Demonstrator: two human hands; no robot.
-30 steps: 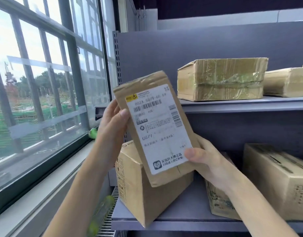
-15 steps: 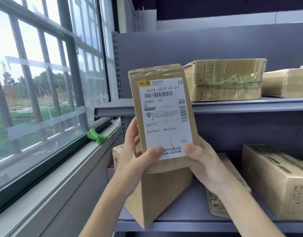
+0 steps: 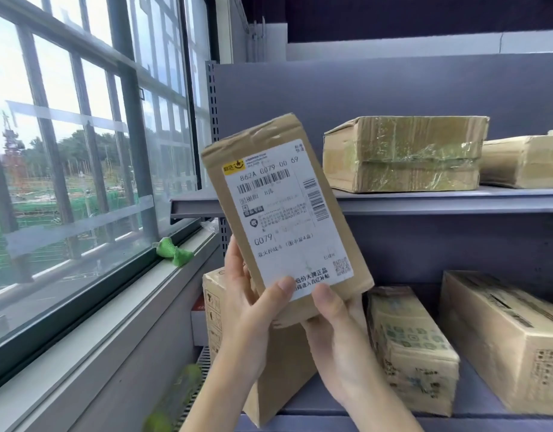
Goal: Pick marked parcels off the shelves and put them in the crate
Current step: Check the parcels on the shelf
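- Grey metal shelves [image 3: 424, 202] fill my view on the right, beside a large window [image 3: 81, 166].
- Brown tape-wrapped cardboard box [image 3: 406, 154] sits on the upper shelf; more cartons lie below.
- Flat brown cardboard parcel [image 3: 284, 213] with a white printed label is held up before the shelves, tilted left.
- My left hand [image 3: 253, 313] grips its lower left edge, thumb on the label.
- My right hand [image 3: 337, 332] grips its bottom edge.

The parcel [image 3: 284, 219] now tips its top toward 11 o'clock, and both thumbs sit close together at its bottom edge.
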